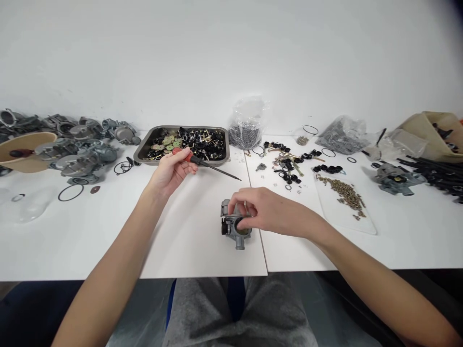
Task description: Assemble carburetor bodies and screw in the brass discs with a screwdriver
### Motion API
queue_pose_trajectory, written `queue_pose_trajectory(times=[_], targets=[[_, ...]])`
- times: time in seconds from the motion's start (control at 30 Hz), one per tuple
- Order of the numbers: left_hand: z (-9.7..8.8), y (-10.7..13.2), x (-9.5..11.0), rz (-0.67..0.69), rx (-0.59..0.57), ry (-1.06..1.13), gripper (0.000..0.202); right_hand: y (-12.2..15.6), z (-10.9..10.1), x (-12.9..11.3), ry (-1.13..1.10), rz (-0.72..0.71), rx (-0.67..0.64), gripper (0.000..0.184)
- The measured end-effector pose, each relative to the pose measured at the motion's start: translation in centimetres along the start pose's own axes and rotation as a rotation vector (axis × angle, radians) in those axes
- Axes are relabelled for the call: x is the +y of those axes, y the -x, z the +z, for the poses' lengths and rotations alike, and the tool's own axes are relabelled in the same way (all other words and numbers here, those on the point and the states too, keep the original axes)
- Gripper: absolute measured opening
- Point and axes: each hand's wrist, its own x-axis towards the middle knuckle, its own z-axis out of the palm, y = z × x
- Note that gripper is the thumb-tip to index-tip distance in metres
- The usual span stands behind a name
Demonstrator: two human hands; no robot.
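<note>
My left hand [171, 171] is closed around the red handle of a screwdriver [202, 162], whose thin shaft points right above the white table [108, 231]. A grey metal carburetor body [233, 226] stands on the table near the front edge. My right hand [262, 208] rests over its top, fingers pinched together on it. Whether the fingers hold a small part is hidden.
A metal tray [144, 146] of black and brass parts sits behind my left hand. Several grey carburetors [79, 144] pile at the left, with loose black rings nearby. Bags of small parts [248, 126], brass screws [345, 192], black caps and another carburetor [396, 178] lie at the right.
</note>
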Motion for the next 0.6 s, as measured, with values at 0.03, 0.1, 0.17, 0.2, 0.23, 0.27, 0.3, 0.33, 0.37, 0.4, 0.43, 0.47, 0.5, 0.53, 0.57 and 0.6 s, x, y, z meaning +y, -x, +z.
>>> queue_pose_trajectory(times=[0.03,0.1,0.17,0.2,0.23,0.27,0.3,0.33,0.37,0.4,0.43,0.47,0.5,0.53,0.57,0.6], targets=[[0.0,0.0,0.0,0.0,0.002,-0.003,0.014,-0.3,-0.1,0.1,0.019,-0.009,0.0,0.02],[0.1,0.0,0.1,0.002,0.004,-0.011,0.013,-1.0,-0.4,0.4,0.009,-0.011,-0.049,0.026],[0.2,0.1,0.1,0.007,-0.004,-0.028,0.013,-1.5,-0.9,1.0,-0.05,-0.011,-0.146,0.032],[0.3,0.2,0.2,0.011,-0.015,-0.039,0.013,-1.7,-1.1,1.4,-0.086,-0.022,-0.181,0.033],[0.3,0.3,0.2,0.018,-0.031,-0.048,0.013,-1.9,-1.4,2.0,-0.125,-0.04,-0.2,0.034],[0.4,0.4,0.3,0.025,-0.049,-0.055,0.014,-1.9,-1.6,2.6,-0.163,-0.062,-0.199,0.035],[0.5,0.5,0.4,0.032,-0.064,-0.059,0.014,-1.9,-1.9,3.3,-0.198,-0.088,-0.179,0.037],[0.7,0.6,0.4,0.038,-0.077,-0.062,0.015,-1.9,-2.1,4.0,-0.22,-0.122,-0.145,0.039],[0.8,0.8,0.4,0.042,-0.086,-0.067,0.016,-1.8,-2.2,4.7,-0.226,-0.169,-0.114,0.043],[1.0,1.0,0.4,0.044,-0.089,-0.077,0.017,-1.7,-2.3,5.3,-0.212,-0.227,-0.101,0.051],[1.2,1.1,0.4,0.043,-0.086,-0.093,0.018,-1.7,-2.2,5.8,-0.186,-0.291,-0.108,0.064],[1.5,1.3,0.5,0.04,-0.079,-0.116,0.019,-1.7,-2.1,6.1,-0.151,-0.35,-0.139,0.078],[1.8,1.5,0.6,0.037,-0.074,-0.143,0.02,-1.7,-1.9,6.3,-0.119,-0.392,-0.181,0.086],[2.1,1.7,0.7,0.031,-0.072,-0.174,0.02,-1.7,-1.6,6.3,-0.097,-0.414,-0.218,0.089],[2.4,1.8,1.0,0.025,-0.073,-0.206,0.019,-1.8,-1.2,6.3,-0.085,-0.417,-0.241,0.088],[2.8,2.0,1.3,0.02,-0.081,-0.238,0.019,-1.9,-0.8,6.1,-0.08,-0.411,-0.25,0.085]])
